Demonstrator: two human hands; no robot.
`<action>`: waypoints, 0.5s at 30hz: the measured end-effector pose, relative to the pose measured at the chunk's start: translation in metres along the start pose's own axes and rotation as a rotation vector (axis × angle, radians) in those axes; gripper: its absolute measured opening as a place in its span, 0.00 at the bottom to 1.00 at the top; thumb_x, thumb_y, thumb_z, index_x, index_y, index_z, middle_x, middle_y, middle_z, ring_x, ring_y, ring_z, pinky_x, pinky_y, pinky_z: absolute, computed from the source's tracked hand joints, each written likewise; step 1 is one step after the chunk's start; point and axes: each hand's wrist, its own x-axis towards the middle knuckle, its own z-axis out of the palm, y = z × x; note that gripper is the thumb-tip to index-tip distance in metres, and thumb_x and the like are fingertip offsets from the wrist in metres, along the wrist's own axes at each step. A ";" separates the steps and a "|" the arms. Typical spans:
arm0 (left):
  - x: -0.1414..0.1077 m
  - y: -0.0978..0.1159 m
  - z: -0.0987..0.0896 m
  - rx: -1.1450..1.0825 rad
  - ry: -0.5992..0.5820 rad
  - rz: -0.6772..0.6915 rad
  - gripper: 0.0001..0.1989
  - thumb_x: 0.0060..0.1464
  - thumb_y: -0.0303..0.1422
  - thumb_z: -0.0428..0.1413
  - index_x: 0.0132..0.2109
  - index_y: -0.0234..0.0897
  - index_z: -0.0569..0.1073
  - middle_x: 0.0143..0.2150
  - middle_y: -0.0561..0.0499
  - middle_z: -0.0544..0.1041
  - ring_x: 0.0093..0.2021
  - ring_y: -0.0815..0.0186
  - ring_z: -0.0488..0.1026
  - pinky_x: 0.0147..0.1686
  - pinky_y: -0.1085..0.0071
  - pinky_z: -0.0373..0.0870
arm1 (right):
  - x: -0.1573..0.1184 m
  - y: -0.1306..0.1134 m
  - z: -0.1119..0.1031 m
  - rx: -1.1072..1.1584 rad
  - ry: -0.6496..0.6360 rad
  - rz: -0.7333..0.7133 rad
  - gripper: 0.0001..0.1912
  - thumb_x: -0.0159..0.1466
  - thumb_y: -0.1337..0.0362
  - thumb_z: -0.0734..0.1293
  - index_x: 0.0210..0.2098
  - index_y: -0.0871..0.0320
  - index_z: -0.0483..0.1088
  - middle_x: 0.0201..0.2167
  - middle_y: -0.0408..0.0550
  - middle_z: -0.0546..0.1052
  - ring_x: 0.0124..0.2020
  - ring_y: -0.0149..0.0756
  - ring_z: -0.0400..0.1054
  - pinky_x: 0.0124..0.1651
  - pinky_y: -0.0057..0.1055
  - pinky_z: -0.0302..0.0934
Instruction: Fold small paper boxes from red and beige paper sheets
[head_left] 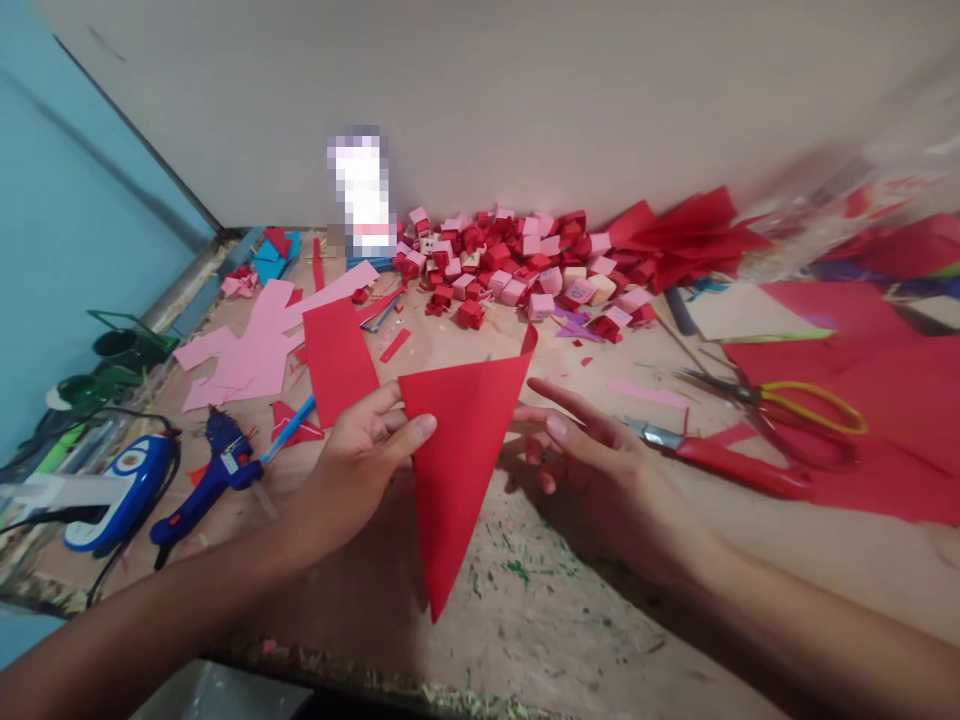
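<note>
A red paper triangle (459,460), with its narrow tip pointing down and its upper right corner curling up, is held above the tabletop. My left hand (375,445) pinches its left edge, thumb in front and fingers behind. Just to the right of the paper is my right hand (585,440), its fingers apart and the index finger stretched toward the paper's right edge; nothing shows in its grasp. Beyond my left hand lies a red paper rectangle (340,355). To the right of my right hand rest red-handled pliers or a cutter (739,465) and scissors (787,400).
Many small red and pink folded paper pieces (510,260) are heaped along the wall. On the left lie pink paper cutouts (259,345), a blue glue gun (210,470) and a blue-and-white device (124,500). Red sheets (900,420) cover the right side. A blurred-out phone-like screen (364,195) leans at the back.
</note>
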 end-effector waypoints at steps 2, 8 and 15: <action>-0.002 0.001 -0.001 -0.003 0.022 0.017 0.21 0.57 0.43 0.69 0.53 0.38 0.79 0.44 0.46 0.87 0.36 0.62 0.85 0.36 0.71 0.82 | 0.000 -0.001 0.001 0.002 -0.007 0.021 0.34 0.59 0.56 0.81 0.62 0.51 0.73 0.47 0.51 0.82 0.29 0.31 0.70 0.28 0.31 0.65; -0.009 0.010 0.009 -0.041 0.075 0.108 0.22 0.49 0.36 0.74 0.50 0.38 0.81 0.48 0.45 0.87 0.44 0.57 0.86 0.44 0.67 0.83 | -0.011 -0.004 0.009 -0.123 -0.064 -0.096 0.32 0.60 0.56 0.81 0.61 0.45 0.73 0.56 0.49 0.79 0.40 0.37 0.77 0.36 0.33 0.72; -0.014 0.016 0.023 0.094 -0.143 -0.022 0.17 0.40 0.33 0.76 0.39 0.37 0.84 0.34 0.50 0.87 0.35 0.59 0.84 0.32 0.71 0.79 | -0.012 0.001 0.010 -0.033 -0.452 0.034 0.37 0.61 0.41 0.77 0.64 0.48 0.72 0.58 0.54 0.80 0.61 0.55 0.73 0.60 0.51 0.70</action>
